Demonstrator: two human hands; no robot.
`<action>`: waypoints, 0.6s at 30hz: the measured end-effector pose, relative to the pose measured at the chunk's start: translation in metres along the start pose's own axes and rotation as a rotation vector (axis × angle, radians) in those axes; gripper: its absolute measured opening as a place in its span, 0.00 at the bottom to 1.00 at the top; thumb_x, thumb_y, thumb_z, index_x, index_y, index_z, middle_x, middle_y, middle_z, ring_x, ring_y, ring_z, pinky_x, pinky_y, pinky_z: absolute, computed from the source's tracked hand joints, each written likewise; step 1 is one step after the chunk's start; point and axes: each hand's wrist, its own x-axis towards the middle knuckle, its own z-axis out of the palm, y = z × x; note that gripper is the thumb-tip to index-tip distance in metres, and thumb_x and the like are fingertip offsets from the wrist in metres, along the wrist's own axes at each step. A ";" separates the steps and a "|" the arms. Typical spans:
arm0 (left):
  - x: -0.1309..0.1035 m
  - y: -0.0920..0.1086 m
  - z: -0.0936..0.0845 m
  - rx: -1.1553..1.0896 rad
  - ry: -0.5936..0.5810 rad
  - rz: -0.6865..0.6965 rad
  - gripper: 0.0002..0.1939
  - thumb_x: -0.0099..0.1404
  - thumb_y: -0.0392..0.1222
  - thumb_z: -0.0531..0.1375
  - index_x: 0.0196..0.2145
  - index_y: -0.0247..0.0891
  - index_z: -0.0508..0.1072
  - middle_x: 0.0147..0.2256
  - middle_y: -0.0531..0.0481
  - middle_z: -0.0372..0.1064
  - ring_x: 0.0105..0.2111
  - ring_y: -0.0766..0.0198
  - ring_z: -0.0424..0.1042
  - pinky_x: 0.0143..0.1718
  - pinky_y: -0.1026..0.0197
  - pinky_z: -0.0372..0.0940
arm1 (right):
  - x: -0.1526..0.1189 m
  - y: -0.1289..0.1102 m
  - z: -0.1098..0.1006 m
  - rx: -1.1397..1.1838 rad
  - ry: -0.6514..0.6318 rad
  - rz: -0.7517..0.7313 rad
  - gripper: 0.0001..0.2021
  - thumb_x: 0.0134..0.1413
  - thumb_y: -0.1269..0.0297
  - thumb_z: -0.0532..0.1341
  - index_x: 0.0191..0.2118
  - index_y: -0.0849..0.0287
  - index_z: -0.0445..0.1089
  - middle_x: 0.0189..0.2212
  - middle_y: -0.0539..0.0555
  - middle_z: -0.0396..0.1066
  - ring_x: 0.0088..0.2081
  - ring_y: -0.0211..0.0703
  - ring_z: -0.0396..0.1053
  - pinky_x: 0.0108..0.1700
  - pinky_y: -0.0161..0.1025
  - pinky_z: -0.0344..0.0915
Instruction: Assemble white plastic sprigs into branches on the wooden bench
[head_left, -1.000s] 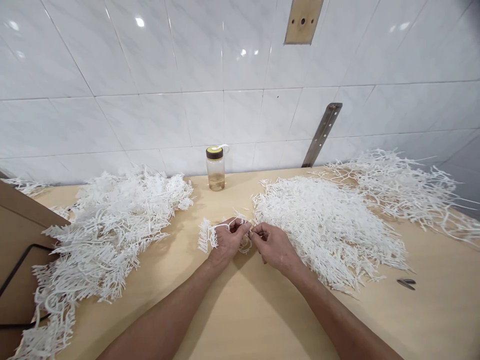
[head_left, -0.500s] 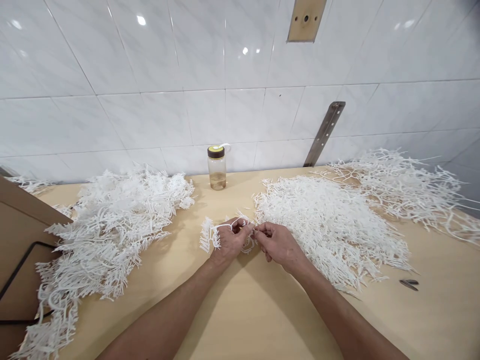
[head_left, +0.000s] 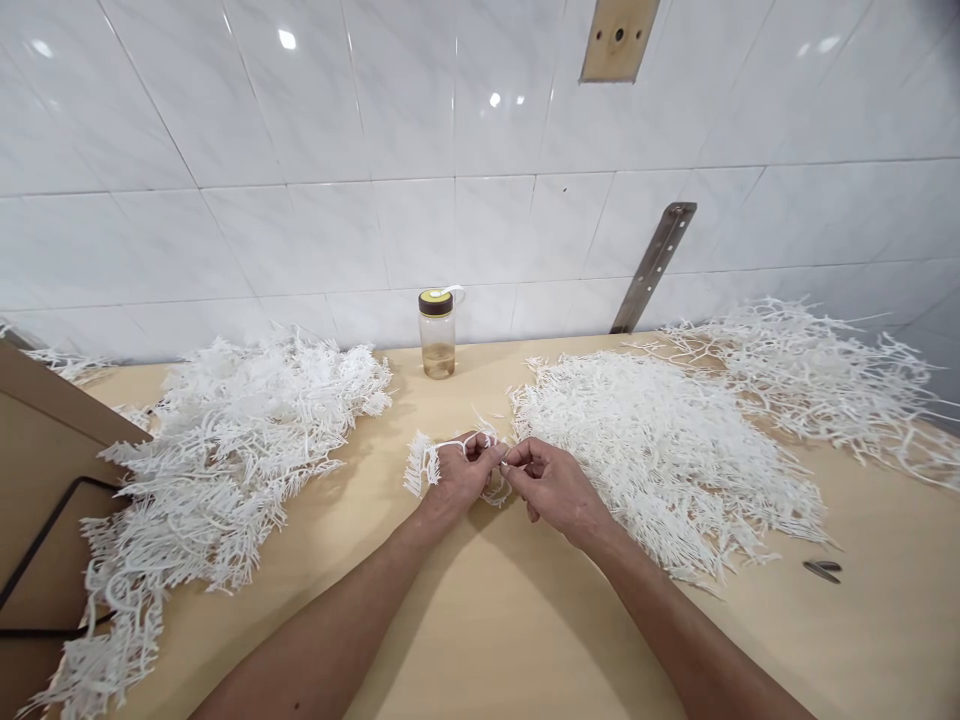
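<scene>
My left hand is closed on a white plastic branch whose feathery tips stick out to the left over the wrist. Its thumb and forefinger pinch the stem near the middle of the table. Right beside it, my right hand pinches a small white piece at the same branch, fingertips almost touching the left ones. The exact joint between the fingertips is too small to make out. Close by on the right lies a broad pile of small white sprigs. To the left spreads a heap of feathery white branches.
A clear bottle with a dark lid and some liquid stands near the tiled wall. Bare white branching stems lie at the far right. Small dark metal snips rest at right. A brown board borders the left side.
Both hands stay together at the branch, with small shifts of the fingertips. The whole view has moved slightly, so things appear a little further right.
</scene>
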 end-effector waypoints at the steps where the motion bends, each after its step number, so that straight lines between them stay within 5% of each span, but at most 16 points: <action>1: 0.000 0.000 0.000 -0.004 0.002 -0.001 0.19 0.48 0.51 0.69 0.20 0.39 0.63 0.13 0.61 0.55 0.14 0.73 0.52 0.17 0.66 0.49 | 0.000 0.001 0.000 0.004 -0.001 -0.001 0.07 0.48 0.61 0.61 0.32 0.57 0.67 0.26 0.47 0.69 0.15 0.31 0.60 0.15 0.31 0.60; 18: 0.003 -0.005 0.000 -0.016 -0.009 0.001 0.18 0.48 0.47 0.69 0.19 0.39 0.62 0.17 0.60 0.55 0.17 0.72 0.53 0.21 0.65 0.50 | -0.001 0.002 0.002 -0.243 0.029 -0.290 0.03 0.49 0.66 0.57 0.27 0.56 0.62 0.21 0.46 0.62 0.24 0.37 0.59 0.26 0.35 0.55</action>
